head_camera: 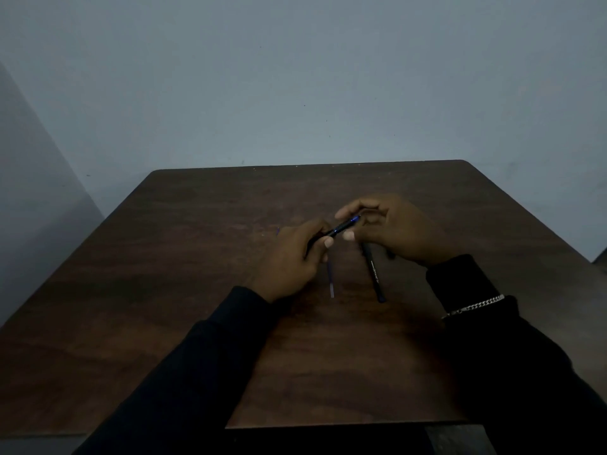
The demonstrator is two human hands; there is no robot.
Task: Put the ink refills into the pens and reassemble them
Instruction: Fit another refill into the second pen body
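Observation:
Above the middle of the dark wooden table (pixel 184 290), both hands hold one black pen (pixel 340 228) with a blue tip end, tilted up to the right. My left hand (pixel 292 261) grips its lower end. My right hand (pixel 391 231) pinches the blue end between thumb and fingers. A loose blue ink refill (pixel 330 279) lies on the table just below the hands. A second black pen barrel (pixel 374 277) with white lettering lies beside it to the right, its upper end hidden under my right hand.
A small dark piece (pixel 391 255) lies on the table by my right wrist, mostly hidden. A faint purple bit (pixel 278 230) shows left of my left hand. A plain wall stands behind the table's far edge.

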